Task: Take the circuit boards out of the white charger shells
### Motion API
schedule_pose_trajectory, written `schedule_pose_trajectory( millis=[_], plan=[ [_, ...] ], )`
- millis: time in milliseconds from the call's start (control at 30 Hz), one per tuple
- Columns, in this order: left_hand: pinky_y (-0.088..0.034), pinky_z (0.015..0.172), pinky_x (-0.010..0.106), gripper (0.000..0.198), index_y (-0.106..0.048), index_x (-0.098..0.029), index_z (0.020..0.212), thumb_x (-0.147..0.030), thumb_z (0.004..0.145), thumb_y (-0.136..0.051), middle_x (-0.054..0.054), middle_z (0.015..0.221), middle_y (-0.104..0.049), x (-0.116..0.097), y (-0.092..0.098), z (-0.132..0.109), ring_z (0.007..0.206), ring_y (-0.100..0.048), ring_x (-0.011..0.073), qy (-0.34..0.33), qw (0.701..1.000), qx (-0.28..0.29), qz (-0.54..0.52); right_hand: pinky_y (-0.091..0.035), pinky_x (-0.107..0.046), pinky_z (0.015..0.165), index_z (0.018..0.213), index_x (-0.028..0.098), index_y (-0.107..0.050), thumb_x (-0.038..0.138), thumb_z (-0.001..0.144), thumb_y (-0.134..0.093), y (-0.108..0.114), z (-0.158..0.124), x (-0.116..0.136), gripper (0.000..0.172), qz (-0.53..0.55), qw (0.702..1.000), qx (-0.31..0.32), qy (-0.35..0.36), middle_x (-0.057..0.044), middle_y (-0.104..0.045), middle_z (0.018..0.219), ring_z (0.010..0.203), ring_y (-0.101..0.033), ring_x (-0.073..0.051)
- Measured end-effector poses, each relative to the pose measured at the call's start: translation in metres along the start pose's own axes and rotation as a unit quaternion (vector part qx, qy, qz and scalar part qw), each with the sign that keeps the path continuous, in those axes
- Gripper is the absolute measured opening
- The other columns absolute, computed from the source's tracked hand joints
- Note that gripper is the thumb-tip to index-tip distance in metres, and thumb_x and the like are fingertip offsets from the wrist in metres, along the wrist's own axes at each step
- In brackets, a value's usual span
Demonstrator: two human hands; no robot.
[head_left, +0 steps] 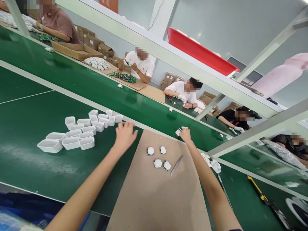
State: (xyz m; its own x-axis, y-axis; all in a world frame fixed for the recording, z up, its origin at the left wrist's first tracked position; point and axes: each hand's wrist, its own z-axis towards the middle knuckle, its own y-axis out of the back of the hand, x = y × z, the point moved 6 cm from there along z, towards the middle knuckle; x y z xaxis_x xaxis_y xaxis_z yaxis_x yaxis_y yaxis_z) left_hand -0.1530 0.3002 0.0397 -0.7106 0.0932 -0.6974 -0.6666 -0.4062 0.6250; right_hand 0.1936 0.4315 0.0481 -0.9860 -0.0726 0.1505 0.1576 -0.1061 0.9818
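Observation:
My left hand [125, 134] is over the green table beside the brown board, its fingers spread and nothing visible in them. Closest to it is the end of a group of white, open-topped oval plastic cups [84, 122]. Out over the green conveyor belt, my right hand [185, 134] is closed on a small white piece [178, 132]; its exact kind is hard to make out. Between my arms, several green circuit boards with white lumps on top [158, 163] lie on the brown cardboard sheet [154, 199]. Metal tweezers [176, 165] rest to their right.
A slanted white frame post [252, 138] stands right of my right arm. Beyond it lies a yellow-and-black tool [258, 191]. Small parts sit on the conveyor belt [144, 99]. Several co-workers sit along its far side. A red tray [199, 51] is on the overhead shelf.

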Motion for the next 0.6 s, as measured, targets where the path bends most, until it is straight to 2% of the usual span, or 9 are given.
schedule_pose_trajectory(
  millis=[67, 133, 200, 300, 367, 433, 500, 567, 600],
  plan=[
    [-0.019, 0.104, 0.073, 0.035, -0.058, -0.008, 0.113, -0.019, 0.081, -0.052, 0.029, 0.134, -0.051, 0.023, 0.014, 0.017, 0.140, -0.022, 0.0528, 0.005, 0.998, -0.027, 0.051, -0.055, -0.044, 0.092, 0.122, 0.016, -0.058, 0.036, 0.095, -0.061, -0.001, -0.014, 0.006, 0.034, -0.011, 0.999, 0.005, 0.045, -0.010, -0.060, 0.125, 0.108, -0.062, -0.023],
    [-0.008, 0.109, 0.073, 0.047, -0.052, -0.008, 0.126, -0.013, 0.079, -0.049, 0.026, 0.147, -0.042, 0.041, 0.024, 0.034, 0.147, -0.011, 0.0489, -0.008, 0.996, -0.037, 0.084, -0.054, -0.044, 0.092, 0.119, 0.016, -0.060, 0.037, 0.095, -0.060, -0.006, -0.036, 0.018, 0.031, -0.012, 0.993, 0.029, 0.114, -0.009, -0.062, 0.122, 0.106, -0.063, -0.022],
    [-0.006, 0.108, 0.075, 0.049, -0.052, -0.008, 0.127, -0.011, 0.078, -0.048, 0.025, 0.148, -0.043, 0.055, 0.029, 0.048, 0.148, -0.010, 0.0484, -0.016, 0.994, -0.030, 0.106, -0.053, -0.044, 0.093, 0.115, 0.016, -0.062, 0.037, 0.095, -0.060, -0.014, -0.063, 0.035, 0.029, -0.004, 0.979, 0.069, 0.192, -0.008, -0.063, 0.119, 0.106, -0.062, -0.022],
    [-0.006, 0.107, 0.077, 0.035, -0.061, -0.010, 0.111, -0.013, 0.079, -0.048, 0.021, 0.130, -0.060, 0.064, 0.028, 0.065, 0.146, -0.017, 0.0483, -0.028, 0.992, -0.003, 0.124, -0.049, -0.044, 0.098, 0.114, 0.016, -0.064, 0.036, 0.090, -0.067, -0.029, -0.098, 0.060, 0.031, 0.014, 0.950, 0.121, 0.287, -0.009, -0.063, 0.118, 0.114, -0.059, -0.024],
    [-0.002, 0.108, 0.078, 0.022, -0.063, -0.012, 0.095, -0.014, 0.078, -0.048, 0.017, 0.114, -0.068, 0.065, 0.025, 0.071, 0.144, -0.020, 0.0475, -0.033, 0.991, 0.006, 0.130, -0.048, -0.043, 0.098, 0.108, 0.015, -0.065, 0.033, 0.085, -0.072, -0.037, -0.109, 0.073, 0.030, 0.022, 0.938, 0.141, 0.316, -0.009, -0.065, 0.112, 0.114, -0.057, -0.025],
    [0.001, 0.107, 0.078, 0.013, -0.060, -0.013, 0.084, -0.016, 0.077, -0.049, 0.017, 0.105, -0.069, 0.061, 0.023, 0.073, 0.142, -0.024, 0.0479, -0.035, 0.991, 0.006, 0.130, -0.049, -0.043, 0.095, 0.099, 0.015, -0.066, 0.031, 0.086, -0.071, -0.041, -0.110, 0.081, 0.021, 0.029, 0.934, 0.148, 0.324, -0.007, -0.065, 0.103, 0.108, -0.059, -0.023],
    [-0.003, 0.108, 0.076, 0.008, -0.057, -0.015, 0.080, -0.018, 0.075, -0.052, 0.019, 0.102, -0.067, 0.054, 0.022, 0.071, 0.136, -0.033, 0.0477, -0.038, 0.992, 0.005, 0.119, -0.050, -0.042, 0.091, 0.091, 0.015, -0.064, 0.032, 0.090, -0.066, -0.041, -0.106, 0.085, 0.018, 0.048, 0.934, 0.146, 0.322, -0.004, -0.064, 0.098, 0.101, -0.060, -0.021],
    [-0.018, 0.109, 0.069, 0.009, -0.054, -0.017, 0.080, -0.023, 0.073, -0.055, 0.017, 0.098, -0.066, 0.043, 0.018, 0.065, 0.123, -0.046, 0.0436, -0.045, 0.994, 0.013, 0.094, -0.050, -0.040, 0.089, 0.087, 0.015, -0.062, 0.033, 0.092, -0.064, -0.036, -0.102, 0.086, 0.019, 0.086, 0.934, 0.139, 0.317, -0.003, -0.064, 0.096, 0.096, -0.060, -0.019],
    [-0.029, 0.106, 0.062, 0.011, -0.053, -0.018, 0.080, -0.024, 0.072, -0.056, 0.015, 0.095, -0.064, 0.035, 0.014, 0.060, 0.114, -0.053, 0.0392, -0.050, 0.996, 0.024, 0.075, -0.049, -0.040, 0.088, 0.084, 0.015, -0.062, 0.032, 0.090, -0.065, -0.032, -0.101, 0.085, 0.018, 0.112, 0.934, 0.135, 0.312, -0.003, -0.063, 0.093, 0.094, -0.060, -0.019]
  ],
)
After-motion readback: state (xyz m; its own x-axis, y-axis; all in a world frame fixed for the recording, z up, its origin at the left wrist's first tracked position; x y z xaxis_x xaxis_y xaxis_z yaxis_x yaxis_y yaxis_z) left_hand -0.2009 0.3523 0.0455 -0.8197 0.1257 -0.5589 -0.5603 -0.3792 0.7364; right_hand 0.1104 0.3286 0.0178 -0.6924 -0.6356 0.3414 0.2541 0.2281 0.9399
